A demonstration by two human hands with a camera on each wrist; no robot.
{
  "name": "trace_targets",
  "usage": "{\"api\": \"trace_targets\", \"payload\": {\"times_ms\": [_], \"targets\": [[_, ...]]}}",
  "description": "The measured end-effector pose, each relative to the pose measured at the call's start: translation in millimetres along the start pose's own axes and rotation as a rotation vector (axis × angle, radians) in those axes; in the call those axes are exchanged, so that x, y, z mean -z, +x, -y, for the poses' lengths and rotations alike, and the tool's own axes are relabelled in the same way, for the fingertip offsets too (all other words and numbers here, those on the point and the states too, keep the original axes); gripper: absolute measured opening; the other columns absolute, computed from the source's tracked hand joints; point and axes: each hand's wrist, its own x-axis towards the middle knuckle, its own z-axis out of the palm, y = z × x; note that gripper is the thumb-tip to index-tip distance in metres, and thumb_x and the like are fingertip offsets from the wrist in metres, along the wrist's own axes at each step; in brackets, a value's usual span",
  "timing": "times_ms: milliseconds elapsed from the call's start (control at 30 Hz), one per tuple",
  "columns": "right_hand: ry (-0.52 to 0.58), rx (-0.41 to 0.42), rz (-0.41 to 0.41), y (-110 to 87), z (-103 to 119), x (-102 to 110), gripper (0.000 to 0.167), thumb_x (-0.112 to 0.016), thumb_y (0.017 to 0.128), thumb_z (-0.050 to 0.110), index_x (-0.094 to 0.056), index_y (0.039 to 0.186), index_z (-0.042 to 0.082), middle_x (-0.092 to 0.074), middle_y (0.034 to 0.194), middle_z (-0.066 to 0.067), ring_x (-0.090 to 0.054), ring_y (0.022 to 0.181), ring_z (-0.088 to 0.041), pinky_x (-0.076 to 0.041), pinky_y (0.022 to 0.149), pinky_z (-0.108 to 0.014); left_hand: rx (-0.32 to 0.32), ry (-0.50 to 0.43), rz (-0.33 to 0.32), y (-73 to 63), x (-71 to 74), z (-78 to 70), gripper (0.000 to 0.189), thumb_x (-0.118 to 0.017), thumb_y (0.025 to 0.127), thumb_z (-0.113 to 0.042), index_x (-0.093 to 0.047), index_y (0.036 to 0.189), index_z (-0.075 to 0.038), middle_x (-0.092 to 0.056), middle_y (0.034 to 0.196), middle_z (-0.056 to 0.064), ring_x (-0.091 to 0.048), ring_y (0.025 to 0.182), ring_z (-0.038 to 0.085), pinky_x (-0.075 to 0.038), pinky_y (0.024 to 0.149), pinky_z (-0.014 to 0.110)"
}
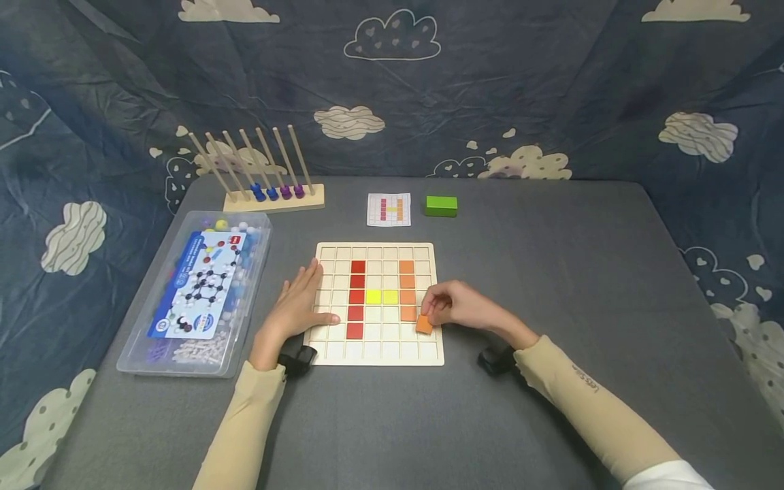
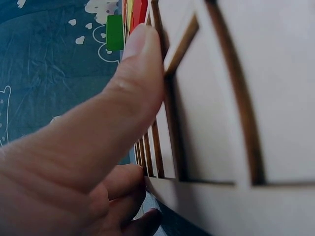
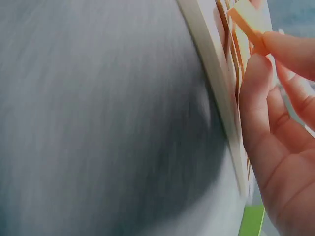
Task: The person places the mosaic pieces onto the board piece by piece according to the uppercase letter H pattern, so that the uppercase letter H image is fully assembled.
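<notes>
A wooden grid board [image 1: 373,352] lies on the grey table, with a column of red tiles [image 1: 356,297], two yellow tiles [image 1: 382,297] and a column of orange tiles [image 1: 407,290] set in its squares. My right hand [image 1: 451,303] pinches a loose orange tile [image 1: 423,324] between thumb and finger, just below that orange column. Tilted, the same tile [image 3: 248,24] shows in the right wrist view. My left hand [image 1: 297,303] rests on the board's left edge, fingers straight and thumb [image 2: 133,73] lying over the squares.
Behind the board lie a pattern card [image 1: 388,209] and a green block [image 1: 441,206]. A wooden peg stand [image 1: 273,199] with blue and purple beads is at the back left. To the left sits a clear plastic case [image 1: 194,292] of molecule model parts.
</notes>
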Motion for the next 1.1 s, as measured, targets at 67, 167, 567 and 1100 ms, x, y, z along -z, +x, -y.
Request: {"api": "trace_targets", "payload": {"times_ms": [67, 167, 567, 1100], "targets": [[-0.034, 0.033, 0.011, 5.6, 3.6, -8.1, 0.011, -0.065, 0.078, -0.008, -0.066, 0.084, 0.001, -0.061, 0.072, -0.001, -0.054, 0.064, -0.011, -0.045, 0.059, -0.023, 0.002, 0.0, 0.0, 0.3, -0.1, -0.1, 0.107, -0.082, 0.076, -0.03, -0.013, 0.149, 0.009, -0.004, 0.157, 0.022, -0.002, 0.142, 0.041, -0.002, 0.11, 0.06], [-0.097, 0.056, 0.003, 11.5, 8.6, -17.0, 0.013, -0.065, 0.077, -0.01, -0.066, 0.082, 0.002, -0.06, 0.069, 0.002, -0.052, 0.062, -0.009, -0.042, 0.057, -0.021, 0.01, 0.002, 0.001, 0.8, -0.1, -0.3, 0.107, -0.082, 0.076, -0.029, -0.013, 0.149, 0.009, -0.004, 0.157, 0.022, -0.002, 0.142, 0.041, -0.001, 0.11, 0.06], [-0.2, 0.083, -0.076, 17.2, 14.1, -22.6, 0.013, -0.07, 0.078, -0.007, -0.067, 0.082, 0.005, -0.061, 0.073, 0.003, -0.053, 0.065, -0.01, -0.045, 0.059, -0.023, 0.015, 0.008, -0.005, 1.2, -0.1, -1.3, 0.107, -0.082, 0.075, -0.029, -0.014, 0.148, 0.009, -0.004, 0.157, 0.022, -0.003, 0.142, 0.041, -0.002, 0.11, 0.06], [-0.161, 0.077, -0.143, 17.6, 12.8, -17.1, 0.013, -0.066, 0.08, -0.006, -0.068, 0.088, 0.003, -0.067, 0.084, -0.005, -0.057, 0.073, -0.014, -0.047, 0.065, -0.026, 0.011, 0.004, -0.004, 1.1, -0.8, 1.0, 0.107, -0.082, 0.076, -0.029, -0.013, 0.149, 0.009, -0.004, 0.157, 0.022, -0.002, 0.143, 0.04, -0.002, 0.11, 0.06]]}}
